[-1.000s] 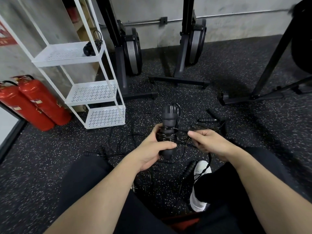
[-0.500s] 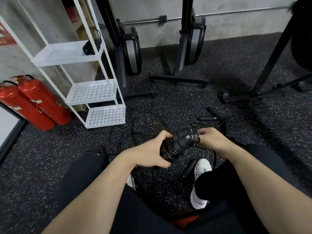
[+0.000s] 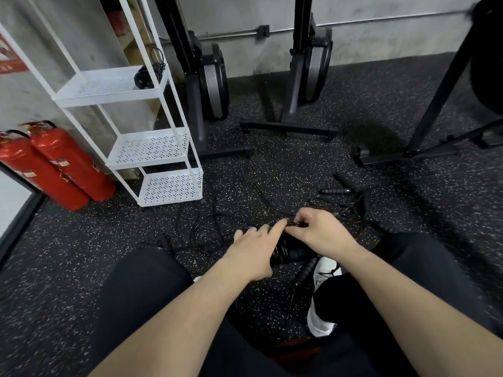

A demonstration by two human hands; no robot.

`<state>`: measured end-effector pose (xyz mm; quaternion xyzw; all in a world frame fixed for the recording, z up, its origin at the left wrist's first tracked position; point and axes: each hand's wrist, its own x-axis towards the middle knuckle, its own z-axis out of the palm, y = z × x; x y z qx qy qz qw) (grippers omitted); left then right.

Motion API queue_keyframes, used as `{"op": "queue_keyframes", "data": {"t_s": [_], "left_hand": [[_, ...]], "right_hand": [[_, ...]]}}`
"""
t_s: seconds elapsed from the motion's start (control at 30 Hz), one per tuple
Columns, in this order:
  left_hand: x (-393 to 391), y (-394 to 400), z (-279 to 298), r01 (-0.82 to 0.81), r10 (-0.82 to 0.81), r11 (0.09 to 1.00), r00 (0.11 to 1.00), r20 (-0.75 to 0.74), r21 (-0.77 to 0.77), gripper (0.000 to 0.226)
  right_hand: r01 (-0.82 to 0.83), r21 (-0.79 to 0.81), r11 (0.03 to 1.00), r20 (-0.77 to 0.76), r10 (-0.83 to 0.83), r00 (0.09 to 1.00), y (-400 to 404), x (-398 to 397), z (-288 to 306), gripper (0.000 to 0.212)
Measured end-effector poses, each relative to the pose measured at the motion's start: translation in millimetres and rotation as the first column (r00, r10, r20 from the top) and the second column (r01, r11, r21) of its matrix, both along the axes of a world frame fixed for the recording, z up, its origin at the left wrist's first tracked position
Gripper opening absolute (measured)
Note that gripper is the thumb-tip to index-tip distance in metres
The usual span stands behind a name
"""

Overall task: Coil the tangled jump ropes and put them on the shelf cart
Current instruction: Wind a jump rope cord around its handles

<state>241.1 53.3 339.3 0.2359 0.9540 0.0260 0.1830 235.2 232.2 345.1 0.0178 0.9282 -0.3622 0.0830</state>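
Black jump-rope bundle (image 3: 290, 251) coiled round its handles, held low over tangled black ropes (image 3: 231, 221) on speckled floor; white perforated three-tier shelf cart (image 3: 152, 148) left, one coiled rope (image 3: 145, 76) on top tier.

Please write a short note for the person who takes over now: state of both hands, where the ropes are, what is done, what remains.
Left hand grips the coiled rope bundle. Right hand pinches the cord end at the bundle's top.
Done: one coiled rope lies on the top shelf of the white shelf cart.
Left: finish this bundle, shelve it, then coil the tangled ropes on the floor.
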Motion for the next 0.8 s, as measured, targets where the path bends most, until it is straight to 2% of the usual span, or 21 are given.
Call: {"op": "queue_keyframes", "data": {"t_s": [0.1,0.2,0.3,0.43,0.53,0.6,0.73,0.8], "left_hand": [[-2,4,-5,-0.152,0.154,0.986,0.988,-0.021,0.074,0.116],[-6,2,-8,-0.317,0.311,0.922,0.948,0.066,0.223,0.102],[-10,-2,-9,-0.469,0.415,0.813,0.883,0.222,0.344,0.090],[-15,-10,-10,-0.609,0.427,0.625,0.790,0.439,0.488,0.094],[-18,-15,-7,-0.659,0.408,0.487,0.752,0.518,0.573,0.090],[-17,-14,-5,-0.648,0.397,0.483,0.762,0.512,0.589,0.089],[-14,-11,-1,-0.598,0.314,0.608,0.786,0.533,0.522,0.112],[-12,-9,1,-0.593,0.265,0.603,0.780,0.567,0.534,0.112]], "right_hand": [[-0.063,0.013,0.998,-0.038,0.063,0.997,-9,3,10,0.020],[-0.167,0.096,0.981,-0.062,0.173,0.983,-17,8,16,0.027],[-0.208,0.138,0.968,-0.073,0.220,0.973,-23,14,14,0.035],[-0.179,0.025,0.984,-0.056,0.180,0.982,-23,13,11,0.028],[-0.122,-0.076,0.990,0.024,0.125,0.992,-16,9,7,0.023],[-0.143,-0.111,0.984,0.040,0.148,0.988,-12,8,5,0.026],[-0.172,-0.255,0.951,0.014,0.182,0.983,-9,9,5,0.024],[-0.188,-0.255,0.949,-0.005,0.193,0.981,-8,11,5,0.023]]}}
